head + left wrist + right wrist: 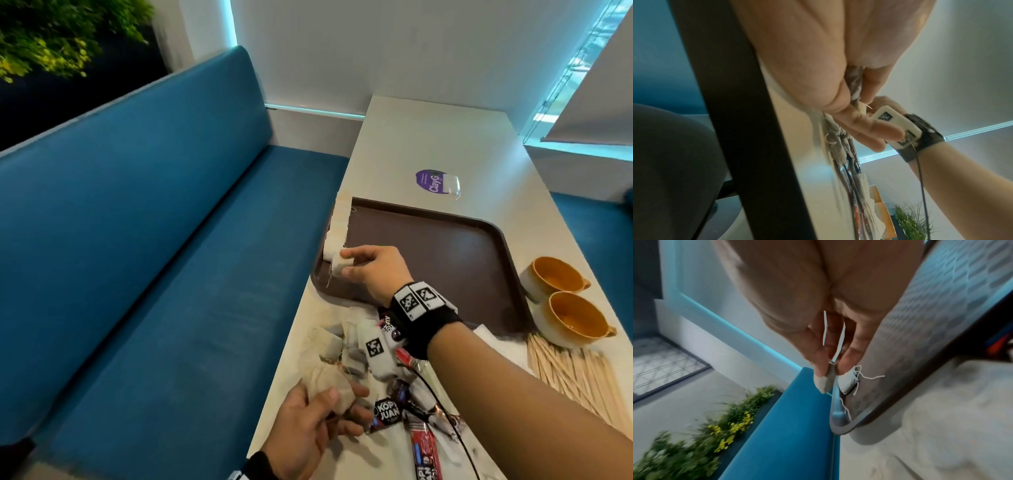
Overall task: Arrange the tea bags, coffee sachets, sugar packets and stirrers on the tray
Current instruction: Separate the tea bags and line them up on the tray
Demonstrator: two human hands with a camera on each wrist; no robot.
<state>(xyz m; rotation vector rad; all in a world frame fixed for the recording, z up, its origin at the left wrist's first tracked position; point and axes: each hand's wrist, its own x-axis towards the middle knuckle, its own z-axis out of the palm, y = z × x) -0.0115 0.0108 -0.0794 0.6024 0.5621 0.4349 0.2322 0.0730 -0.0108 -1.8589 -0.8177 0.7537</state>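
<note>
1. Over the near-left corner of the brown tray [445, 246], the right hand [373, 270] is pinching a white tea bag [340, 265] between thumb and fingertips; in the right wrist view its strings are trailing past the fingers [851, 356] and a second bag is lying just beside it on the tray floor.
2. Along the tray's left edge, a row of tea bags [337, 226] is standing in line, the nearest touching or nearly touching the pinched bag.
3. At the near edge of the pale worktop [445, 137], the left hand [315, 425] is gripping a bunch of loose tea bags [329, 387], fingers curled around them.
4. Between the left hand and the tray, a mixed pile of tea bags and red-and-black coffee sachets [404, 407] is lying on the worktop.
5. Right of the right forearm, wooden stirrers [575, 373] are lying in a fan near white packets [496, 342] of unclear kind.
6. Beside the tray's right edge, two orange-lined cups [565, 298] are standing, touching each other.
7. Beyond the tray, a purple sticker [431, 181] is showing on the worktop; a blue bench seat [154, 240] is running along the left.
</note>
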